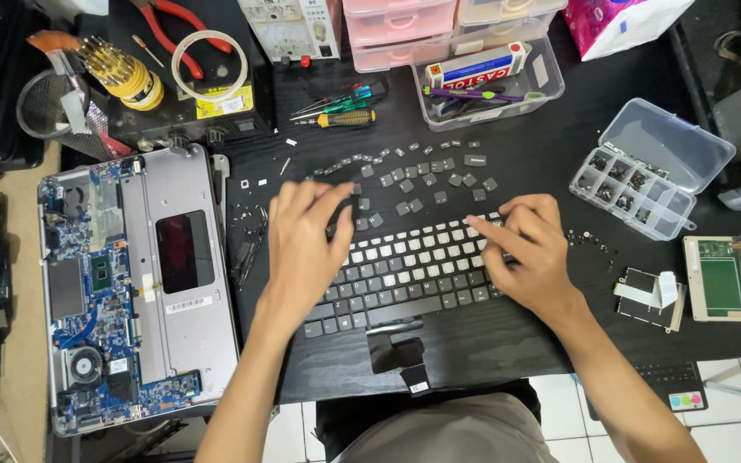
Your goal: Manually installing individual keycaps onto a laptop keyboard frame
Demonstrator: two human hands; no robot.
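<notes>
A black laptop keyboard [413,274] lies on the dark table, many of its keys gone so white switch pads show. My left hand [306,244] rests flat on its left end, fingertips at the top-left corner beside the loose keycaps [426,176] scattered beyond. My right hand [525,253] presses on the right end, index finger pointing left along an upper row. Whether its fingers pinch a keycap is hidden.
An opened laptop base [135,283] with blue circuit board lies at the left. A clear compartment box [645,171] of small parts sits at right, a green board [722,279] below it. Screwdrivers [340,107], a clear tub [490,81], tape ring [209,64] and red pliers line the back.
</notes>
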